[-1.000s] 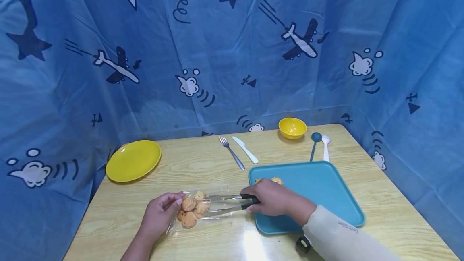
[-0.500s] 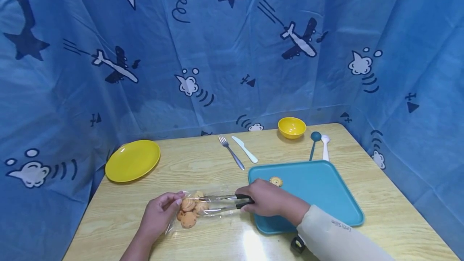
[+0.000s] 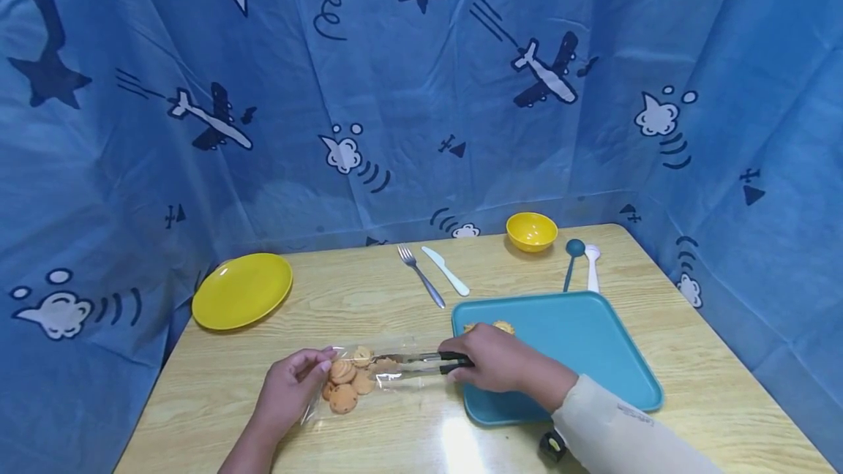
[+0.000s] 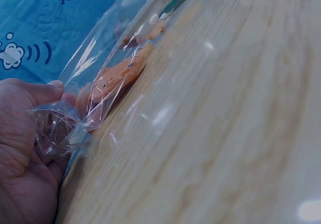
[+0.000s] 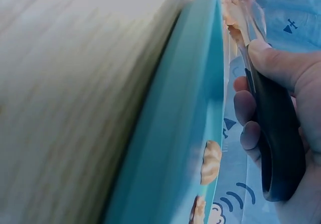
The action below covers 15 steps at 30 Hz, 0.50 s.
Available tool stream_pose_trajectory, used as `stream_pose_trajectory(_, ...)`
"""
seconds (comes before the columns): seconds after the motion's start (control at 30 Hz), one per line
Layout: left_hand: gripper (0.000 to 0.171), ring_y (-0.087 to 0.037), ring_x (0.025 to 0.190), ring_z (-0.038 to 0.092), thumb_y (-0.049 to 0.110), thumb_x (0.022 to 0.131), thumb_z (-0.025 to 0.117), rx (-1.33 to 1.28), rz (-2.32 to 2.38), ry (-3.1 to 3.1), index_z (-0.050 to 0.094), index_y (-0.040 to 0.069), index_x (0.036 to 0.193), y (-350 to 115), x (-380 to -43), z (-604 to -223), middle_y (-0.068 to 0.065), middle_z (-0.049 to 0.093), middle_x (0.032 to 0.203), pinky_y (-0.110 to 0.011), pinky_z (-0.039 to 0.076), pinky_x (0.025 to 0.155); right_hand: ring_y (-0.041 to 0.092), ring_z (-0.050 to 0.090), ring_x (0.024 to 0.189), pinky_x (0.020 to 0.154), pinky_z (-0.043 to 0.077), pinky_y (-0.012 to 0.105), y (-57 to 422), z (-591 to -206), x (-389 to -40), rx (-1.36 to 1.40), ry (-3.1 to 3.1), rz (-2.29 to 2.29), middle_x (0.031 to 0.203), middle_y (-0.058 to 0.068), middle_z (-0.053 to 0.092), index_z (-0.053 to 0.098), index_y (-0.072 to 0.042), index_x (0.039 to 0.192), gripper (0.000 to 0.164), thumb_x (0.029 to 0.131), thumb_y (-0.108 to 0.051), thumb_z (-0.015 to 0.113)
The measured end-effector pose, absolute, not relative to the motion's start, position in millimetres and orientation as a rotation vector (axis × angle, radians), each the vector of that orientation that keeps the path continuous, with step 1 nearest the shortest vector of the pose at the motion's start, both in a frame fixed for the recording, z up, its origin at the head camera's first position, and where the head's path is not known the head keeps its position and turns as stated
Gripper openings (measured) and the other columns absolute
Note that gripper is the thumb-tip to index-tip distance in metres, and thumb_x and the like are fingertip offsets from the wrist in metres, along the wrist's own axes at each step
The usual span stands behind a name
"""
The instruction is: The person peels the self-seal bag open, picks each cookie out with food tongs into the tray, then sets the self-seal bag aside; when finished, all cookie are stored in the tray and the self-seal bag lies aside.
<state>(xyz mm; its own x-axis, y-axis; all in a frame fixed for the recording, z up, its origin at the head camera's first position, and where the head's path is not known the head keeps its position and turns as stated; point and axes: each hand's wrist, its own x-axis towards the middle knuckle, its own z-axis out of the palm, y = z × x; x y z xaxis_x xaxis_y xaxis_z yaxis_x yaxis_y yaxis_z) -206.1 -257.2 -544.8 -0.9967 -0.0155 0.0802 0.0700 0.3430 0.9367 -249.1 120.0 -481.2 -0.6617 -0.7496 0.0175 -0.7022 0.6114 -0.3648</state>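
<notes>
In the head view a clear plastic bag point(image 3: 316, 404) of cookies lies on the table. My left hand point(image 3: 293, 390) pinches the closed end between thumb and fingers; the left wrist view shows the crumpled film point(image 4: 60, 133) there. From the other side my right hand point(image 3: 492, 358) grips a pair of tongs point(image 3: 454, 356) by their black handles, arms reaching into the bag's mouth. One cookie point(image 3: 386, 366) sits between the tong arms, right of the other cookies point(image 3: 343, 399). The right wrist view shows the fingers and thumb around the black handle point(image 5: 281, 138).
A teal tray point(image 3: 642, 368) lies under the right forearm, with cookies point(image 3: 503, 327) near its left edge. Behind are a fork point(image 3: 421, 278), a pale knife point(image 3: 446, 271), a yellow bowl point(image 3: 531, 232) and two spoons point(image 3: 574, 249). A yellow plate point(image 3: 242, 292) stands far left.
The tongs first went deeper left into the bag, then drew back right with their arms closer together. One cookie has shifted right between them. The left hand has stayed in place.
</notes>
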Motion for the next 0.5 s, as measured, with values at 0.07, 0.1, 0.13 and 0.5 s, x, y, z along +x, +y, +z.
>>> stream_pose_trajectory(0.07, 0.019, -0.013, 0.125, 0.065, 0.028, 0.096, 0.073, -0.062, -1.752, -2.508, 0.071, 0.010, 0.100, -257.6, -206.3, -545.0, 0.001, 0.074, 0.124, -0.011, 0.047, 0.102, 0.000, 0.052, 0.068, 0.063, 0.044, 0.023, 121.9, -480.9, -249.1, -1.213, 2.691, -0.519, 0.094, -0.013, 0.072, 0.068, -0.020, 0.128, 0.036, 0.095, -0.035, 0.074)
stream_pose_trajectory(0.1, 0.019, -0.011, 0.124, 0.065, 0.028, 0.096, 0.073, -0.069, -1.749, -2.505, 0.071, 0.010, 0.100, -257.9, -206.5, -545.3, 0.001, 0.074, 0.124, -0.010, 0.047, 0.102, 0.000, 0.051, 0.067, 0.062, 0.043, 0.022, 122.4, -480.9, -249.0, -1.213, 2.689, -0.518, 0.091, -0.014, 0.070, 0.068, -0.020, 0.127, 0.036, 0.095, -0.035, 0.074)
stream_pose_trajectory(0.13, 0.019, -0.010, 0.123, 0.065, 0.029, 0.095, 0.073, -0.073, -1.745, -2.502, 0.071, 0.010, 0.099, -258.1, -206.7, -545.5, 0.000, 0.074, 0.124, -0.010, 0.048, 0.102, 0.000, 0.050, 0.066, 0.061, 0.043, 0.022, 122.7, -480.9, -249.0, -1.217, 2.687, -0.516, 0.087, -0.016, 0.068, 0.069, -0.020, 0.126, 0.035, 0.095, -0.036, 0.074)
stream_pose_trajectory(0.5, 0.017, -0.003, 0.119, 0.065, 0.025, 0.096, 0.073, -0.067, -1.747, -2.508, 0.071, 0.008, 0.099, -257.5, -206.5, -547.3, -0.002, 0.075, 0.123, -0.010, 0.048, 0.101, 0.000, 0.053, 0.068, 0.064, 0.046, 0.021, 126.8, -482.0, -246.5, -1.192, 2.693, -0.524, 0.097, -0.011, 0.073, 0.068, -0.017, 0.130, 0.041, 0.094, -0.035, 0.075)
